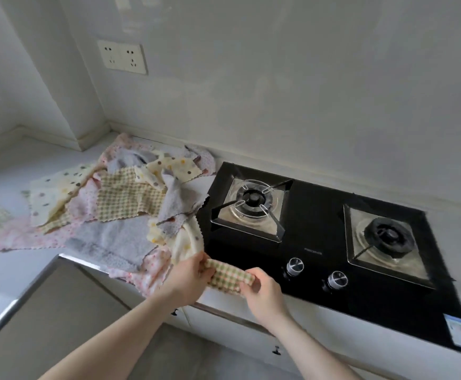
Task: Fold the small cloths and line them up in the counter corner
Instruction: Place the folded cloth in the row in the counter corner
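Note:
A green-and-cream checked cloth (228, 274) is stretched between my two hands at the counter's front edge, beside the hob. My left hand (187, 281) pinches its left end and my right hand (262, 293) grips its right end with curled fingers. Behind them lies a loose heap of small cloths (114, 212): grey, pink dotted, checked and cream with coloured spots, all unfolded and overlapping. The heap reaches from the counter corner (108, 133) towards the front edge, and one pink cloth hangs over that edge.
A black two-burner gas hob (320, 242) fills the counter to the right, with two knobs (295, 266) near my right hand. A double wall socket (123, 57) sits above the corner. White counter (12, 165) runs left. Cabinet fronts and floor lie below.

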The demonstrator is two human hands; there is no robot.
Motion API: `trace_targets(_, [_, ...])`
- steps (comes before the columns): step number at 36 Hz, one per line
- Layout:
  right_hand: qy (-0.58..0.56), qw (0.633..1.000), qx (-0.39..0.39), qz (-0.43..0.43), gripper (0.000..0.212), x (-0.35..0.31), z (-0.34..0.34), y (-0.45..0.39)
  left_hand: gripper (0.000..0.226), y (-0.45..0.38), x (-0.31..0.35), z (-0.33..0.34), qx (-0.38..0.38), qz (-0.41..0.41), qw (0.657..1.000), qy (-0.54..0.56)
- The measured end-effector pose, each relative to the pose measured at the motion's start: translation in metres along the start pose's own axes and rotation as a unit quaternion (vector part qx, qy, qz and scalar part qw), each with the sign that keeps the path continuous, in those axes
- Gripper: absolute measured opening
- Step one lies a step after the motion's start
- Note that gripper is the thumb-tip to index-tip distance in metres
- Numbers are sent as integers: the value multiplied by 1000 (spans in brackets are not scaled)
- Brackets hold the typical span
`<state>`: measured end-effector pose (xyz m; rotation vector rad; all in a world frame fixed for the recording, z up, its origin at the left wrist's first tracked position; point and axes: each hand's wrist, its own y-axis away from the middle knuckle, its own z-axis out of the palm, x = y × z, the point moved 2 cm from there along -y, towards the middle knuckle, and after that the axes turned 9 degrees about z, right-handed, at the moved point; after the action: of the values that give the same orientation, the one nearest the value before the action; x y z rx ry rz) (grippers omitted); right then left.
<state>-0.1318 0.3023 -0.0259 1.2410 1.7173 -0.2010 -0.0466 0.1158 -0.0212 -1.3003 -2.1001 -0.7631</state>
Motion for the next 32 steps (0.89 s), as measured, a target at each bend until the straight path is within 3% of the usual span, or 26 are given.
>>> trace_targets(4, [-26, 1000, 4, 3, 6, -23, -61, 43, 9, 32, 66, -17, 49, 7, 998, 32])
trace_targets(9, [-43, 999, -26, 16, 6, -29, -118, 74, 23, 64, 123, -24, 49, 31, 994, 95])
trace_targets(14, [-56, 998, -28, 17, 14, -37, -153, 88, 16, 62, 159, -31, 45, 46, 992, 109])
trace_targets(21, [-96, 994, 41, 20, 10, -50, -207, 100, 2, 16, 217, -38, -15, 118, 986, 119])
trace_targets(32, [-134, 971, 163, 112, 3, -13, -274, 135, 19, -33, 308, 6, -145, 207, 963, 93])
